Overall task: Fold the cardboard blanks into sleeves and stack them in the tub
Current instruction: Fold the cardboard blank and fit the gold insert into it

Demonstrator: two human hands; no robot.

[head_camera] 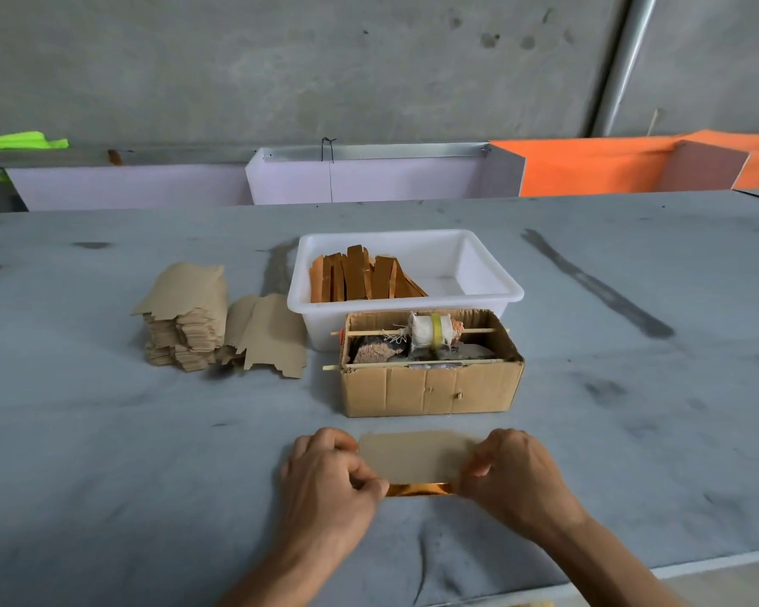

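A cardboard blank (pixel 413 455) lies on the grey table (pixel 106 431) close to the person's edge, its dull brown face up and a shiny orange-gold strip showing along its near edge, where the flap is turned over. The left hand (pixel 325 475) pinches the blank's left end, fingers curled in with the tips meeting at the near left corner. The right hand (pixel 518 475) pinches the right end in the same way, its fingers bent over the near right corner. Just beyond the blank stands an open cardboard box (pixel 430 383) with two thin sticks laid across its top, one of them running through a wrapped white roll with a yellow band (what else lies inside the box is too jumbled to tell). Behind the box and touching it is the white tub (pixel 478 273), with folded sleeves (pixel 360 276) standing on edge in its left half, orange sides showing. To the left of the tub, near but apart from it, sits the stack of flat blanks (pixel 185 330), with a few loose ones leaning off its right side onto the table.
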